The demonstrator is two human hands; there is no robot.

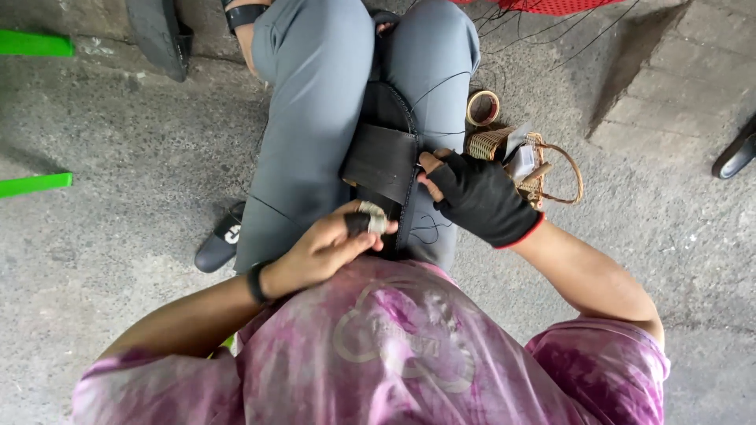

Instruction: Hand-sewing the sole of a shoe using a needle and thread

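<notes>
**Black sandal held on the lap between two hands**

At the far left, two bright green bars cross the grey concrete floor. A black slip-on sandal lies on that floor beside the person's left leg, clad in grey trousers.

The left hand, with a black band at its wrist, sits at the near end of the lap. Its fingers are curled shut around a small black tool with a pale wrapped tip, which touches the near edge of the work.

Between the hands, resting lengthwise on the thighs, lies a black rubber sandal with a broad black strap. Thin black thread loops off its stitched right edge.

The right hand, in a black fingerless glove with red trim, presses against that right edge; its bare fingertips pinch the strap's side.

Just right of the knee, a roll of tan tape stands on the ground, touching a small woven wicker basket with a looped handle.
</notes>
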